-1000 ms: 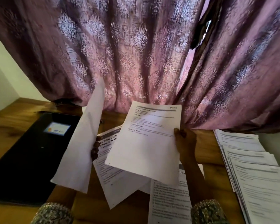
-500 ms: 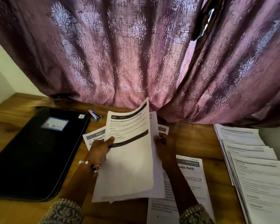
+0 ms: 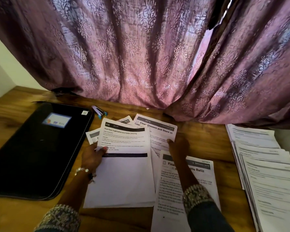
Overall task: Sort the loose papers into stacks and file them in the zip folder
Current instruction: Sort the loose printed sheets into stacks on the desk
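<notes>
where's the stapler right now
In the head view the stapler lies on the wooden table at the back, left of centre, just past the far right corner of the black zip folder and beside the curtain's hem.

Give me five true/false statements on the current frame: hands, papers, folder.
1. The black zip folder lies shut on the table's left side. True.
2. The left hand grips the left edge of the "Shoe Rack" sheet. True.
3. The right hand is lifted clear of all the papers. False: it holds the edge of the "Clean Glasses" sheet, and its forearm crosses the "Bottle Refill" sheet.
4. The fanned stack of papers sits on top of the folder. False: it lies at the right edge of the table, far from the folder.
5. A small stapler lies between the folder and the curtain. True.
</notes>
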